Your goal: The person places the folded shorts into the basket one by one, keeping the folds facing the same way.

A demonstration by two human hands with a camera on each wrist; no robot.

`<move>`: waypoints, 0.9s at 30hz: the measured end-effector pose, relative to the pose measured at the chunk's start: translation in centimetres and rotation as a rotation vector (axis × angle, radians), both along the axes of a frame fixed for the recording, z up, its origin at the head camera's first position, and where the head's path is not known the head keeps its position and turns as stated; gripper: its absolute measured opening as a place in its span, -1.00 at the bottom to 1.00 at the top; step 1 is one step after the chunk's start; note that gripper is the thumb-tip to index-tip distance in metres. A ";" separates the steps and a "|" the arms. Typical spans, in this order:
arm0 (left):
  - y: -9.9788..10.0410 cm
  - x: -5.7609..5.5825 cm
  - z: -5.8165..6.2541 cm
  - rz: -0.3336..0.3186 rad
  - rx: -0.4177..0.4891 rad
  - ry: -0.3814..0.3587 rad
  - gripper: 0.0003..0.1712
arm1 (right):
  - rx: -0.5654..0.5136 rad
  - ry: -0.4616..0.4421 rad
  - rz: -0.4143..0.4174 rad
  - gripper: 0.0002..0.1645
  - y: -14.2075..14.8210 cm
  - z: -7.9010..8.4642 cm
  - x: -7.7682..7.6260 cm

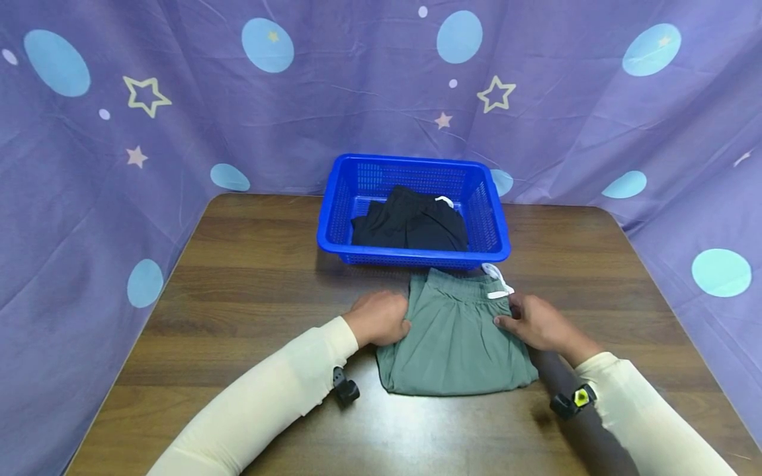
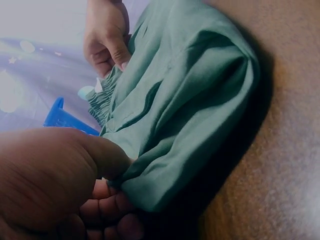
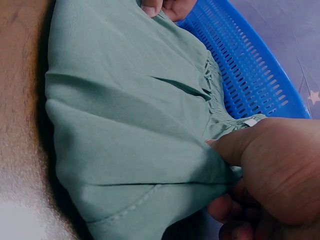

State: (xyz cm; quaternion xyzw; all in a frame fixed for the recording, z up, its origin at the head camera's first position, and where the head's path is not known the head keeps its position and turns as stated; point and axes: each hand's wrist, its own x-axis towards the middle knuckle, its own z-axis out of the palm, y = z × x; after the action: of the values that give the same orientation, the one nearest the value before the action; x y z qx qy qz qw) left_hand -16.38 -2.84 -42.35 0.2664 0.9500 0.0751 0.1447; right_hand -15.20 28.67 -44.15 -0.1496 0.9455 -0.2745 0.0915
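A person's two hands grip one green garment at its sides, waistband toward the basket, on the near side of one blue basket [image 1: 411, 256]. The left hand [image 1: 381, 317] pinches one side edge of the green garment [image 1: 455, 344], the right hand [image 1: 538, 322] the opposite edge near the waistband; in both wrist views, each thumb lies on top, with curled fingers partly hidden below the cloth. The garment's underside is out of sight, and whether all of it touches the wooden table [image 1: 250, 277] is hard to tell. The basket's front wall hides part of the black clothing [image 1: 411, 221] inside, leaving its number of pieces unclear. One white drawstring [image 1: 500, 293] shows at the green waistband; a second white tie [image 1: 444, 201] lies on the black cloth. Two pale sleeves [image 1: 256, 390] run out of frame, and one patterned curtain [image 1: 357, 99], cut off above, hangs behind.
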 end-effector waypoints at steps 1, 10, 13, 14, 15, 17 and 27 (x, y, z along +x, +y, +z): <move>0.0 0.0 0.0 -0.003 0.005 -0.002 -0.61 | 0.000 0.006 -0.001 -0.78 0.0 0.0 0.0; -0.6 0.1 0.8 -0.019 0.057 -0.024 -0.57 | -0.030 0.055 0.027 -0.76 -0.1 0.8 0.6; -0.7 0.0 1.3 -0.026 0.065 -0.024 -0.57 | -0.040 0.070 0.033 -0.72 0.0 1.2 0.8; -0.7 0.0 1.4 -0.027 0.065 -0.023 -0.58 | -0.040 0.074 0.031 -0.70 0.0 1.4 0.8; -0.8 0.1 1.6 -0.025 0.064 -0.020 -0.58 | -0.042 0.077 0.029 -0.69 0.0 1.6 0.8; -0.9 0.1 2.0 -0.027 0.055 -0.014 -0.60 | -0.046 0.081 0.029 -0.68 0.0 2.0 0.8; -1.4 0.5 4.1 -0.059 0.040 -0.022 -0.64 | -0.060 0.025 0.044 -0.77 -0.3 3.5 1.0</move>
State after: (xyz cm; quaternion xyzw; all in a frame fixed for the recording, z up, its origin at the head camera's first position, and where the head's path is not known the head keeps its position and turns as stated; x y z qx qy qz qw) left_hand -15.86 -4.29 -38.23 0.2963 0.9384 0.0929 0.1516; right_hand -14.24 28.38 -40.63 -0.1762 0.9345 -0.2986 0.0810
